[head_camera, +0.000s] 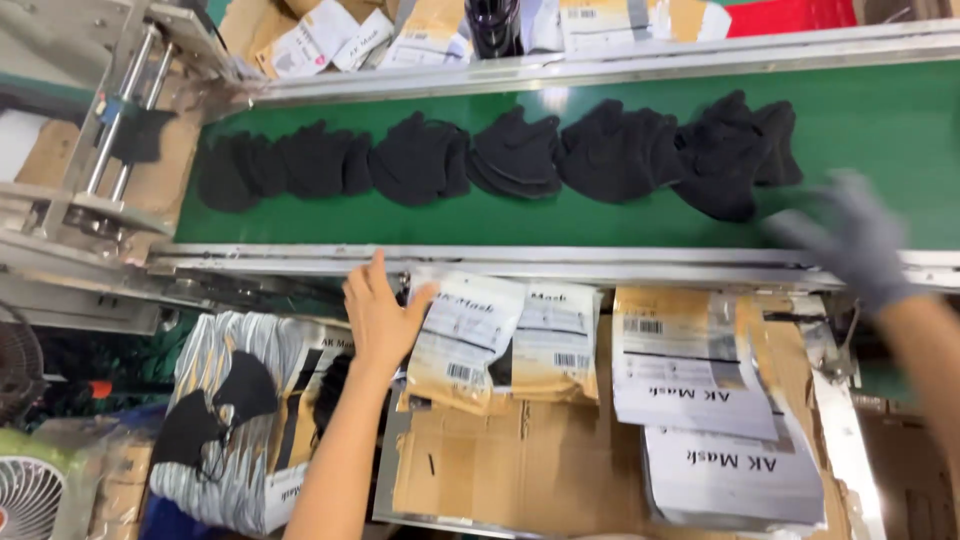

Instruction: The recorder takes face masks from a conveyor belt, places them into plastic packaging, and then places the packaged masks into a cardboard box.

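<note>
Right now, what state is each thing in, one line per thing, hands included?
left hand: bare, open, flat on a white and tan pouch.
right hand: gloved, blurred, fingers spread over the belt edge, holding nothing.
black masks: lying in overlapping piles in a row on the green belt.
pouch stacks: flat on cardboard.
small fan: cannot tell if running.

1. The green conveyor belt (860,110) is bare toward 3 o'clock, right of the row of black masks (520,155); a hand could pass there.
2. The masks crowd the belt's middle, from 9 o'clock to 2 o'clock.
3. The steel rail (600,262) crosses between belt and bench.
4. Toward 6 o'clock, cardboard (500,470) lies bare; stacked pouches (690,370) flank it at 4 o'clock.
5. The left hand (380,315) rests on a pouch (465,340); the gloved right hand (850,240), blurred, hangs over the rail at 3 o'clock.
</note>
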